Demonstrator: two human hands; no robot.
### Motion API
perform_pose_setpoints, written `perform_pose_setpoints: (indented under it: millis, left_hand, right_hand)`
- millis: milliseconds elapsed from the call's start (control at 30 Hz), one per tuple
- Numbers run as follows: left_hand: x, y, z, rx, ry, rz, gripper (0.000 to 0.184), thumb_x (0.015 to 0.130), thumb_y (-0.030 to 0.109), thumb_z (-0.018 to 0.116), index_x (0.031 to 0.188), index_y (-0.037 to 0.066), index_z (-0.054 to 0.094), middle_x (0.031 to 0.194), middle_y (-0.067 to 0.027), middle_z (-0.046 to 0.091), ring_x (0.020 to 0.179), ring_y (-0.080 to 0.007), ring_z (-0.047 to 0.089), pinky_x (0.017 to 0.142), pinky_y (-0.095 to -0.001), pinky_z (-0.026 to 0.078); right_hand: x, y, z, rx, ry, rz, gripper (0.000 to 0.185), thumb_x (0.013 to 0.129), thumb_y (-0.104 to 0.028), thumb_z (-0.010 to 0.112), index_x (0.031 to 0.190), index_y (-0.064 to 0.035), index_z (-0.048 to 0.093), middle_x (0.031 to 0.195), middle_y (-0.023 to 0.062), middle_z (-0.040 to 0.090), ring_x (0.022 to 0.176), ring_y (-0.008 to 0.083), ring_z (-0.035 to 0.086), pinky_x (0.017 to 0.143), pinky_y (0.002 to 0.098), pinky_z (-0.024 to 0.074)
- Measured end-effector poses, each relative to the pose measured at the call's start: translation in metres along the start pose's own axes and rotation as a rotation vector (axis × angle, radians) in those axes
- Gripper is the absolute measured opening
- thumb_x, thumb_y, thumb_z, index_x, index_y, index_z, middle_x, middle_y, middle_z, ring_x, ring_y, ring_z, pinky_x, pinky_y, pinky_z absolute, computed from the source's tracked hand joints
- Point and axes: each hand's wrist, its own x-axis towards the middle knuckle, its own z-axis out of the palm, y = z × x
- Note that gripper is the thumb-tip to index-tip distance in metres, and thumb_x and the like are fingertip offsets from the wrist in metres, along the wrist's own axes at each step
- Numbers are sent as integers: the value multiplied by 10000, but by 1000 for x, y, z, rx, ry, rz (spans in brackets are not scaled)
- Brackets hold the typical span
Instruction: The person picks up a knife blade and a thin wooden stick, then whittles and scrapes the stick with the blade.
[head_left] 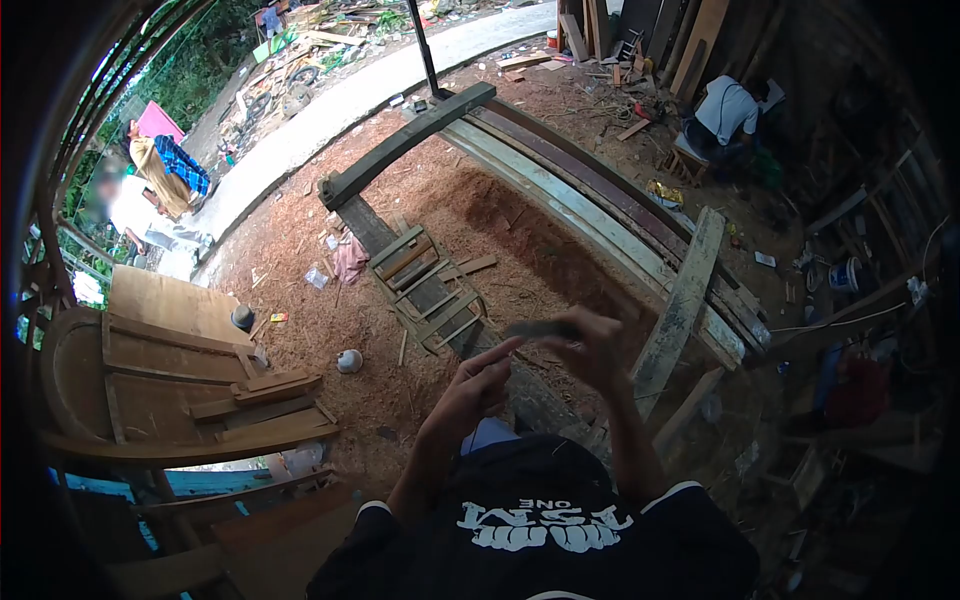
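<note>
My right hand [592, 350] is closed round a dark, flat, narrow piece [540, 328] that points left, blurred by motion. My left hand [482, 388] is just left of it, its fingers curled and one fingertip at the piece's left end. What else the left fingers may hold is too small to tell. Beyond both hands, a small slatted wooden frame [430, 288] lies on a dark plank [367, 227].
Long boards [590, 225] run along the right, crossed by a worn plank [680, 310]. Curved wooden panels [175, 375] stand at the left. A white round object [349, 361] lies on the shavings. People [722, 112] are at upper right and left.
</note>
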Motion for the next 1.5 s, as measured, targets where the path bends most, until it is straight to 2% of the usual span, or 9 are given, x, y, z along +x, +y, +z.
perform_pose_setpoints:
  millis: [33,100,300,333,400,600,700,1300,1500]
  left_hand:
    - [-3,-1,-3,-22,-44,-2,451,1044,154,484,1475,46,406,664,94,314,512,-11,279,446,-197,264]
    - [-13,-9,-12,-67,-130,-7,453,1046,144,473,1479,33,396,673,90,316,518,-9,279,446,-193,267]
    - [-9,-21,-28,-44,42,141,442,1039,144,487,1459,20,426,725,65,434,577,-21,378,509,-191,347]
    - [-8,-21,-25,11,61,142,436,1036,145,491,1452,24,440,751,53,470,603,-23,406,534,-190,362]
    - [-5,-14,-15,133,103,151,424,1031,146,498,1438,31,467,803,30,541,653,-27,462,582,-189,392]
    - [4,-19,-11,285,135,250,221,994,157,529,1142,3,588,830,-15,558,671,-67,498,596,-223,418]
    - [3,-23,-14,306,135,254,136,998,159,533,1050,39,569,820,20,539,662,-30,462,577,-198,378]
    - [2,-15,-3,533,163,301,209,981,141,587,878,-11,687,676,45,558,583,-14,472,512,-189,354]
    - [2,-19,0,425,117,351,167,982,122,611,950,-22,689,735,55,563,631,-7,487,526,-192,358]
  right_hand:
    - [4,6,-2,-40,53,22,293,805,-280,810,898,-24,703,746,86,689,653,189,679,587,316,515]
    - [12,27,-17,-52,212,413,298,854,-280,770,922,-1,693,709,85,657,625,166,628,594,320,487]
    - [-5,18,-21,39,35,261,301,872,-270,757,941,9,671,702,62,619,624,123,591,585,300,473]
    - [-9,15,-15,83,-21,287,332,816,-326,797,932,-32,693,790,103,700,691,208,703,622,325,546]
    - [-14,-3,-7,95,-69,282,328,808,-320,803,929,-36,691,788,95,700,682,216,705,612,320,545]
    - [-8,-33,7,174,-152,118,347,810,-308,804,931,-11,671,771,109,673,678,216,699,583,313,522]
    - [-1,-40,8,164,-173,57,366,791,-313,819,935,-10,673,784,108,680,681,236,704,580,320,529]
    - [1,-48,-1,211,-255,28,330,783,-250,825,976,-19,690,849,101,705,727,207,723,627,303,576]
    - [-5,-40,3,186,-182,-22,335,778,-314,824,946,-49,706,793,73,707,684,192,721,596,297,568]
